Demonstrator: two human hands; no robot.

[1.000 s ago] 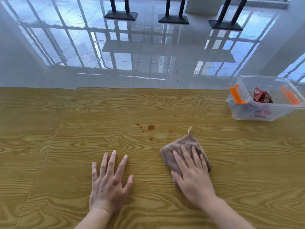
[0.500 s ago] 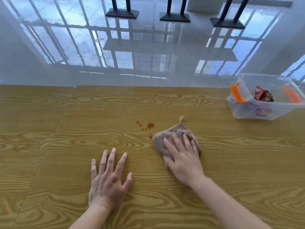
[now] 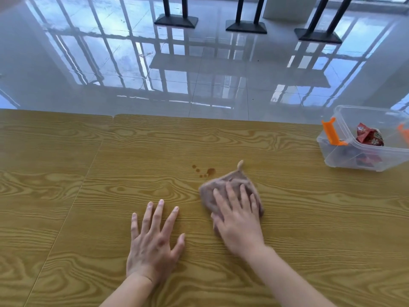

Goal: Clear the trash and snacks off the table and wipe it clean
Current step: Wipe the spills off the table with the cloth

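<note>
A brown cloth [image 3: 223, 185] with a small hanging loop lies on the wooden table [image 3: 309, 218]. My right hand [image 3: 238, 220] presses flat on the cloth, fingers spread over it. A few brown spill spots [image 3: 208, 171] sit on the wood just beyond the cloth's far-left corner. My left hand [image 3: 155, 240] rests flat on the bare table to the left of the cloth, fingers apart, holding nothing.
A clear plastic bin [image 3: 345, 156] with orange latches stands at the table's far right; a red snack wrapper [image 3: 369, 136] lies inside it. A seam between table panels [image 3: 88, 169] runs on the left. Beyond the far edge is a shiny tiled floor with black table bases [image 3: 245, 26].
My right hand slid the cloth forward and left toward the spots; a lower spot seen before is now under the cloth or gone. My left hand stayed in place.
</note>
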